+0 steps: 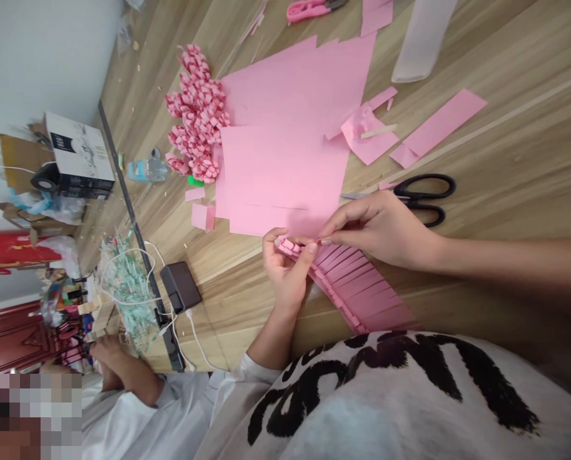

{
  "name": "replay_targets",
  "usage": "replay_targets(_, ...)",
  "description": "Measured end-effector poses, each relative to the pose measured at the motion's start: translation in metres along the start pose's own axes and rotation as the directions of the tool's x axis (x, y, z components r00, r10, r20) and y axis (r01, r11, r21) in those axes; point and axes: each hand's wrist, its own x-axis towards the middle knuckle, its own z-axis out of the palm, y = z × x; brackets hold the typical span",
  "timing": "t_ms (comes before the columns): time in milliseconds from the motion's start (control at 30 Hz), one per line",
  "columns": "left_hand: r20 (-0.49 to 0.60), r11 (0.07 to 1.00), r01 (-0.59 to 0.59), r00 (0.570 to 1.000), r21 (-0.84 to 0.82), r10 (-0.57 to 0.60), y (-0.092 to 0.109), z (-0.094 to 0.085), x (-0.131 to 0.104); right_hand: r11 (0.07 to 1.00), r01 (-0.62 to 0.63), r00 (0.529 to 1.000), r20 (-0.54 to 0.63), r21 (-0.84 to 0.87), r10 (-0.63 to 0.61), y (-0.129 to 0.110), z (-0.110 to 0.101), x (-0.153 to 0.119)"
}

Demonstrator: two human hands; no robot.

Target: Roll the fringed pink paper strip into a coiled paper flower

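A sheet of pink paper cut into a fringe (366,281) hangs over the near table edge, with a row of small folded loops along one side. My left hand (288,265) grips the looped end of it between thumb and fingers. Close beside, my right hand (371,227) pinches at the strips with thumb and forefinger; the fingertips of both hands nearly meet. Just beyond my right hand lie black-handled scissors (422,191), partly covered by it. Stacked pink paper sheets (285,160) lie flat in front of my hands.
Curled pink paper flowers (199,121) are piled left of the sheets. Pink paper scraps (443,124), a pink-handled cutter (309,9) and a clear plastic strip (424,38) lie farther off. A dark power bank (181,285) with white cables sits leftward, near another person's arm (126,370).
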Motion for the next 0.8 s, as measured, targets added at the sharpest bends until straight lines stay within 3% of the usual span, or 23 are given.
replay_targets(367, 0.070, 0.999, 0.019, 0.997, 0.035, -0.021, 0.0034, -0.0002, -0.0023, 0.997, -0.032, 0.999, 0.015, 0.067, 0.031, -0.0003, 0.0016, -0.0002)
replay_targets(800, 0.155, 0.999, -0.007, 0.988, 0.042, 0.001, 0.0047, -0.0005, -0.0017, 0.999, 0.022, 0.996, 0.092, -0.047, -0.017, 0.0029, 0.0003, -0.0026)
